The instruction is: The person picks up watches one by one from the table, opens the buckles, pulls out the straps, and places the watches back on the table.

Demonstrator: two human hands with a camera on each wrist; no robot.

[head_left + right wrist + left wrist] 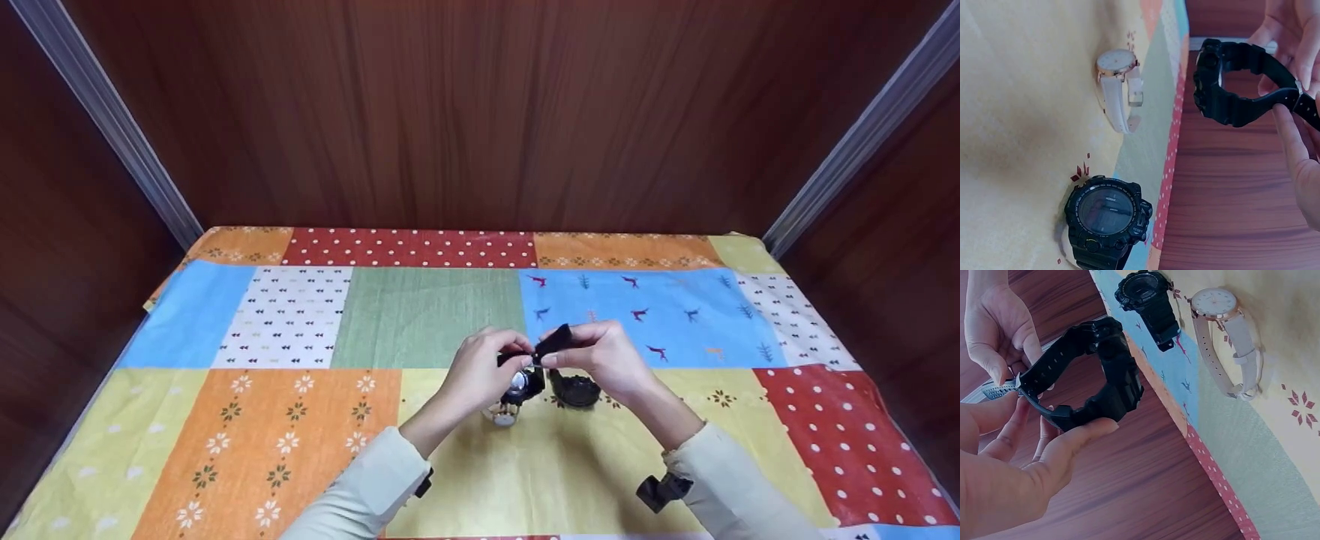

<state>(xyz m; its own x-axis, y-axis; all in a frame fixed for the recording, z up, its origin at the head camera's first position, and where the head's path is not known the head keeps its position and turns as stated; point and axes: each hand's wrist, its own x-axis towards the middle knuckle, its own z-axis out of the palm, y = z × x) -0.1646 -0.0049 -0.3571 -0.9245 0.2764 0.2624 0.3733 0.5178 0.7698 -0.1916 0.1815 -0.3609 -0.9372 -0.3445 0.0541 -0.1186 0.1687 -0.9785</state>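
Holding a black watch (1092, 374) above the patchwork cloth (300, 420), both hands meet near the middle of the table. On the left, the left hand (480, 375) curls its thumb and fingers (1081, 436) around the lower strap beside the case, gripping it from beneath. To the right, the right hand (607, 360) pinches the free strap end by the metal buckle (1298, 87) between thumb and fingertips (1289, 135).

I judge this watch light but chunky: the case looks like hard moulded plastic with ridged edges, and the strap seems rubbery, bending into a loop without kinking. It should not slip easily, since the strap is matt and punched with holes. The safest hold is on the strap close to the case, leaving the glass face untouched.

Below the hands, two more watches lie on the yellow patch. A white watch (1117, 84) sits to the left, with a round pale dial, a rose-gold rim and a slim, smooth band that looks like leather. Just right of it, apart from it, rests a second black watch (1107, 222), bulky, with a round digital face and knobbly bezel. The cloth looks soft and woven; dark wood panels (480, 112) stand behind it.
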